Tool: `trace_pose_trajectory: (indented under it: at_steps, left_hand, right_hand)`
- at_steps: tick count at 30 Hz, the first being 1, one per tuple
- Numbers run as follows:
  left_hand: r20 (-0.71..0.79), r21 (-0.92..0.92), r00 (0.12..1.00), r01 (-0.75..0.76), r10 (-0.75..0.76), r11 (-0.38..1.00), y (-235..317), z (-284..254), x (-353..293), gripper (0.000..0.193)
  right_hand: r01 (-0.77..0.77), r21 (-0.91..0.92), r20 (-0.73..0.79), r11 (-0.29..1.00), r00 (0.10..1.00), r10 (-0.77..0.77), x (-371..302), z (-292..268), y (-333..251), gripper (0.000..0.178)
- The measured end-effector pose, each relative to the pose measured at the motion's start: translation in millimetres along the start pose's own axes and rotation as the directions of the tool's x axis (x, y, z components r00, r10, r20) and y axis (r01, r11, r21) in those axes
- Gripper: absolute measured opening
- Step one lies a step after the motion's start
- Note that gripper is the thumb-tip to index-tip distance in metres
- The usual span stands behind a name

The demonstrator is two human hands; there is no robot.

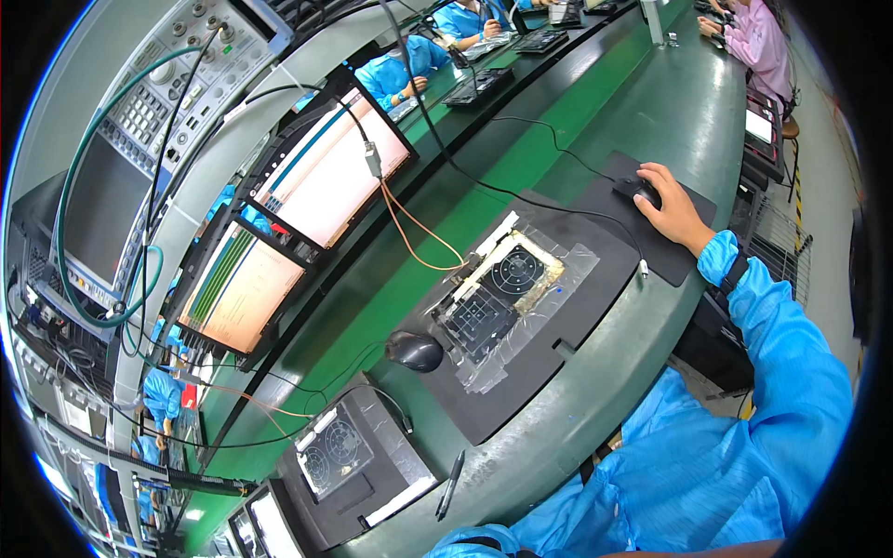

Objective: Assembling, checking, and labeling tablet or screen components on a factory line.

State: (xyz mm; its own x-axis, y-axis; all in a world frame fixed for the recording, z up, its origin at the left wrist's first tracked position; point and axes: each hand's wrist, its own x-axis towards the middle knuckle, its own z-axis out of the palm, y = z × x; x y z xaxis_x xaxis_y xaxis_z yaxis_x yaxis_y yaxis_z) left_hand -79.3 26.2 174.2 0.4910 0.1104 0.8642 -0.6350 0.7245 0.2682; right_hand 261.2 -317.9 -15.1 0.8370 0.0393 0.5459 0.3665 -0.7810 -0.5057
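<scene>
My right hand [674,209] rests over a black computer mouse [640,192], its fingers curled round the top and side. Under the mouse is a dark mouse pad [693,200] at the right end of the bench. My left hand is out of view; only blue sleeve fabric shows at the lower edge. Left of the right hand, a fixture with printed circular and square targets [517,270] is taped onto a dark grey mat [484,414]. Another black mouse [414,352] lies by the mat's left edge. A cable's small light plug [643,268] lies near the pad.
Two lit monitors [330,167] stand to the left, with a bench instrument [177,84] covered in knobs behind them. A second fixture [335,453] and a black pen [450,485] lie at the near left. Thin cables cross the green bench [605,325]. Other people work beyond.
</scene>
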Motion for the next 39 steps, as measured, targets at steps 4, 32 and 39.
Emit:
trace_pose_trajectory:
  at_steps: [4, 32, 39]
  left_hand:
    - [0.003, -0.104, 1.000, -0.018, 0.019, 0.994, 8.8, 8.5, -1.5, 0.047]
    - [-0.118, 0.228, 0.828, 0.560, -0.548, 0.797, 14.4, -37.6, 15.9, 0.038]
    - [-0.154, 0.099, 0.902, 0.420, -0.403, 0.902, -22.6, -33.1, 15.3, 0.032]
  right_hand:
    - [0.000, 0.006, -0.016, 1.000, 1.000, 0.001, -3.0, -2.1, 1.4, 0.044]
    - [0.076, 0.015, -0.055, 0.997, 0.996, -0.075, 5.8, 17.5, 9.4, 0.050]
    - [-0.010, -0.003, -0.058, 1.000, 0.998, 0.010, 1.9, 1.3, 18.6, 0.050]
